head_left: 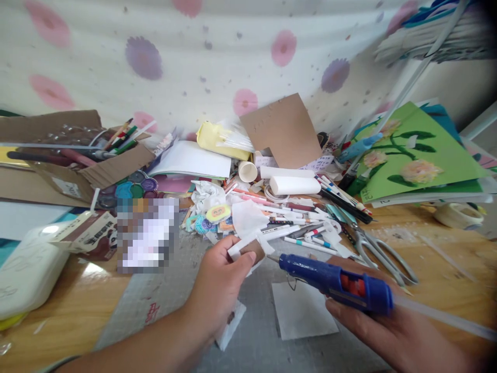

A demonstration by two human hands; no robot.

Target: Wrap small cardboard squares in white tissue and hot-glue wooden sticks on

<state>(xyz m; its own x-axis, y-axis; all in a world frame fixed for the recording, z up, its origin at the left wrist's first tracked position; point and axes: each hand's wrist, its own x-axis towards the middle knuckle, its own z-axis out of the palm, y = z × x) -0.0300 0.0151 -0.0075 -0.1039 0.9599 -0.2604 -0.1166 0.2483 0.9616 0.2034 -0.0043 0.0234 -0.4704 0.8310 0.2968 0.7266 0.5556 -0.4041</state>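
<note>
Between the thumb and fingers of my left hand (pixel 217 280) is a small piece of brown cardboard (pixel 253 253) with white paper around its edges. My right hand (pixel 373 321) grips a blue hot glue gun (pixel 330 280), a clear glue stick (pixel 446 316) sticking out of its back. The gun's nozzle is at the right edge of the cardboard piece; whether it touches cannot be told. Below, a white paper square (pixel 303 311) lies on the grey cutting mat (pixel 155 321). Partly hidden by my left forearm is a small white paper-edged piece (pixel 232 326).
Pens, markers and paper scraps (pixel 248 217) crowd the mat's far side. Metal scissors (pixel 384 254) lie at the right, near a tape roll (pixel 458 213). A cardboard box (pixel 116 168) with pencils and a white case (pixel 31 274) stand left. A green flower picture (pixel 423 155) leans right.
</note>
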